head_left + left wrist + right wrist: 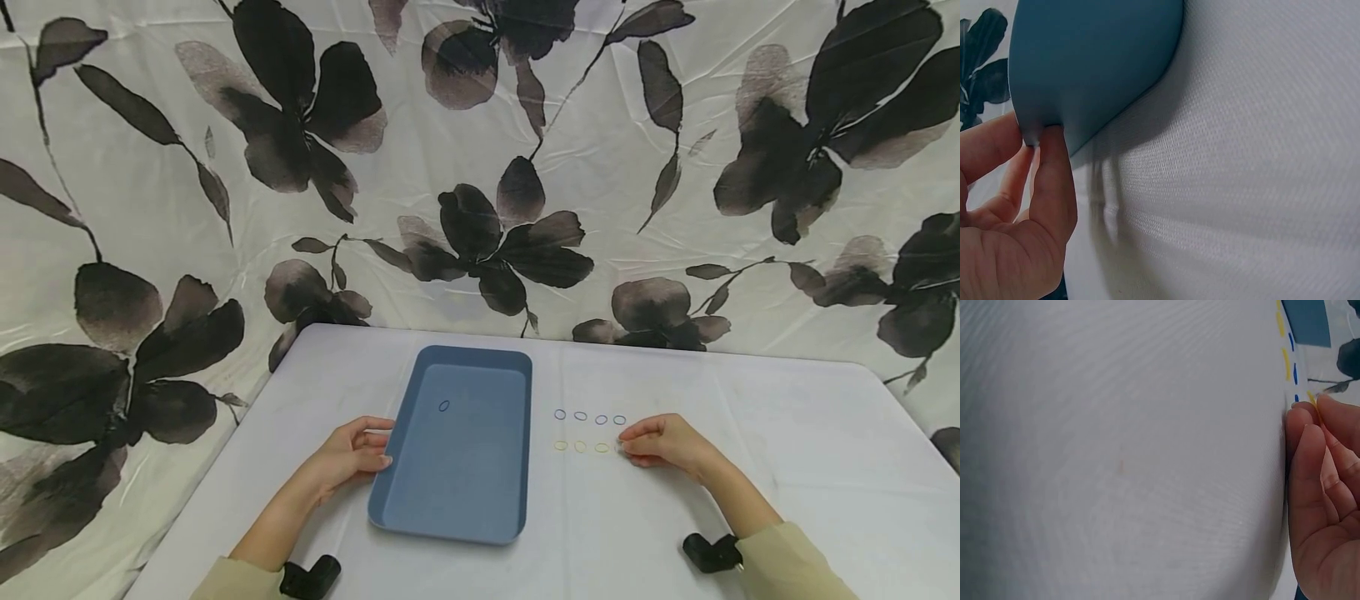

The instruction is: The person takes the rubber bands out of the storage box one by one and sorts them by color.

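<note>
My left hand (pixel 348 454) grips the left rim of a blue rectangular tray (pixel 450 500), thumb on one side of the edge and fingers on the other. The left wrist view shows the pinched tray wall (pixel 1097 56) close up. Inside the tray lies one thin dark blue ring (pixel 444 406). Right of the tray, my right hand (pixel 671 442) is at the end of a row of thin yellow rings (pixel 580 447). Between its thumb and fingertips, the right wrist view shows a yellow ring (pixel 1311 397), partly hidden. Just behind that row runs a row of blue rings (pixel 581 416).
A white cloth covers the table (pixel 825 467). Behind it hangs a white curtain (pixel 630 200) with dark flower prints. A black device (pixel 311 577) sits at the left wrist, another black device (pixel 711 553) at the right, both by beige sleeves.
</note>
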